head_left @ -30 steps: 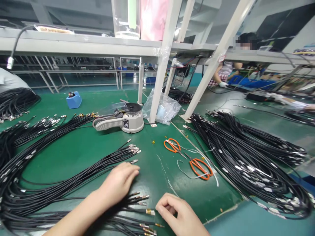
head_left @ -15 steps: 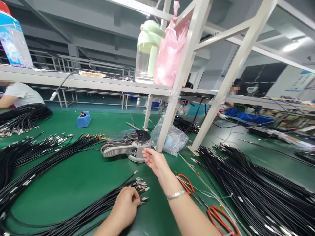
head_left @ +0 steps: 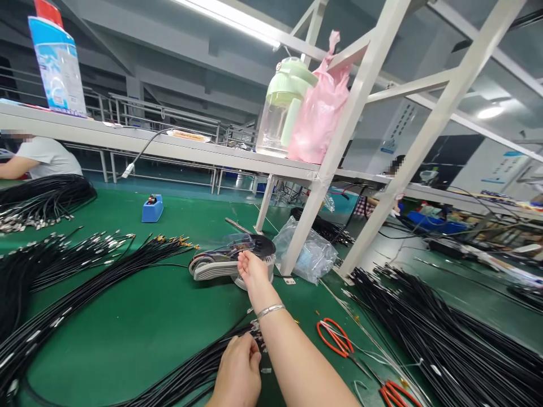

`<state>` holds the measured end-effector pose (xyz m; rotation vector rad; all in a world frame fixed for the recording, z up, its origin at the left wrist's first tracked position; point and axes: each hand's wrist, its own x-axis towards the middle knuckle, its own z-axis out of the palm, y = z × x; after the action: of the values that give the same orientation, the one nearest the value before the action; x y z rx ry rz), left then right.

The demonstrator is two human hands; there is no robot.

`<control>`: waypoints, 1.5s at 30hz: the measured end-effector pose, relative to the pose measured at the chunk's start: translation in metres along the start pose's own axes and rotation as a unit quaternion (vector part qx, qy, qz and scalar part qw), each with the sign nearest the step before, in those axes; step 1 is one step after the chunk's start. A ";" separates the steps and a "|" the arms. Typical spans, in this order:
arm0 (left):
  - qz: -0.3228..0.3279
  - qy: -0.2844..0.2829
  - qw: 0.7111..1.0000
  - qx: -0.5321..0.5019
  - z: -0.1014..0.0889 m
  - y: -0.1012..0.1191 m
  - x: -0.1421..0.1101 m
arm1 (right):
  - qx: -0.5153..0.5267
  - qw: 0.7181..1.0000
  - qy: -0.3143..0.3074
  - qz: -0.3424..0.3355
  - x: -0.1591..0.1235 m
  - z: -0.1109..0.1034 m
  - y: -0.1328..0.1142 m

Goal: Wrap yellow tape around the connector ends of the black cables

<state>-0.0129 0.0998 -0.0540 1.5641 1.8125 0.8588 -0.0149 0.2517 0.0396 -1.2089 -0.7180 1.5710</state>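
A grey round tape dispenser (head_left: pixel 218 270) with a black disc on top stands on the green bench. My right hand (head_left: pixel 253 270) is in front of its round body, covering part of it. The fingers are curled together, and what they hold, if anything, is hidden. Lower down, my left hand (head_left: pixel 238 367) is closed at the end of a bundle of black cables (head_left: pixel 186 362); a metal connector (head_left: pixel 266 371) sticks out just past its thumb. My right forearm, with a silver bracelet, crosses in front of the other cable ends.
Two orange-handled scissors (head_left: pixel 335 337) lie to the right. More black cables (head_left: pixel 407 333) lie on the right and left (head_left: pixel 85 299). A plastic bag (head_left: pixel 311 254) sits by white shelf posts (head_left: pixel 311 226). A blue tape holder (head_left: pixel 153 209) stands behind. Two people work farther off.
The view has tilted up. My right hand has gone from beside the front cable ends forward to the tape dispenser, its fingers curling in. My left hand has closed at the cable bundle's end.
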 end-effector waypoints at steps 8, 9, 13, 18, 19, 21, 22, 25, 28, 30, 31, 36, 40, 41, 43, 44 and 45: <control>0.004 0.003 1.000 0.008 0.001 -0.001 0.001 | -0.114 0.992 -0.027 -0.050 -0.004 -0.008 -0.011; 0.005 0.004 1.000 0.009 0.002 -0.001 0.001 | -0.136 0.988 -0.032 -0.067 -0.005 -0.013 -0.015; 0.002 0.011 1.000 0.019 0.004 -0.002 0.000 | -0.232 0.955 -0.025 -0.184 -0.004 -0.045 -0.040; 0.006 0.019 0.999 0.031 0.007 -0.003 0.001 | -0.381 0.868 -0.036 -0.318 0.015 -0.067 -0.070; 0.007 0.019 0.999 0.033 0.007 -0.003 0.001 | -0.408 0.850 -0.043 -0.330 0.020 -0.067 -0.071; 0.008 0.021 0.999 0.037 0.008 -0.003 0.001 | -0.452 0.820 -0.054 -0.346 0.028 -0.064 -0.071; 0.008 0.023 0.999 0.040 0.009 -0.003 0.001 | -0.468 0.809 -0.058 -0.351 0.032 -0.062 -0.070; 0.012 0.041 0.998 0.039 0.009 -0.004 0.001 | -0.491 0.791 -0.064 -0.359 0.037 -0.055 -0.071; 0.025 0.074 0.997 -0.025 0.005 -0.003 0.001 | -0.479 0.797 -0.061 -0.363 0.027 -0.055 -0.078; 0.032 0.082 0.993 -0.076 -0.001 -0.001 0.002 | -0.453 0.812 -0.061 -0.363 0.006 -0.066 -0.080; 0.036 0.080 0.992 -0.094 -0.004 0.001 0.002 | -0.439 0.821 -0.067 -0.359 -0.009 -0.076 -0.078; 0.066 0.058 0.988 -0.128 -0.023 0.015 -0.009 | -0.392 0.870 -0.133 -0.270 -0.109 -0.151 -0.028; 0.204 0.062 0.973 -0.087 -0.030 0.024 -0.038 | -0.315 0.926 -0.133 -0.157 -0.170 -0.189 0.019; 0.239 0.072 0.966 -0.066 -0.030 0.026 -0.047 | -0.300 0.935 -0.128 -0.138 -0.179 -0.192 0.027; 0.288 0.094 0.953 -0.023 -0.029 0.030 -0.066 | -0.267 0.949 -0.122 -0.114 -0.193 -0.195 0.040; 0.303 0.106 0.947 -0.003 -0.027 0.032 -0.075 | -0.247 0.956 -0.122 -0.106 -0.198 -0.195 0.044; 0.310 0.117 0.943 0.013 -0.025 0.033 -0.083 | -0.224 0.962 -0.123 -0.099 -0.201 -0.195 0.048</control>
<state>-0.0013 0.0188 -0.0106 2.1753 1.4818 1.3540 0.1547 0.0262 0.0052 -1.2225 -1.3715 1.4447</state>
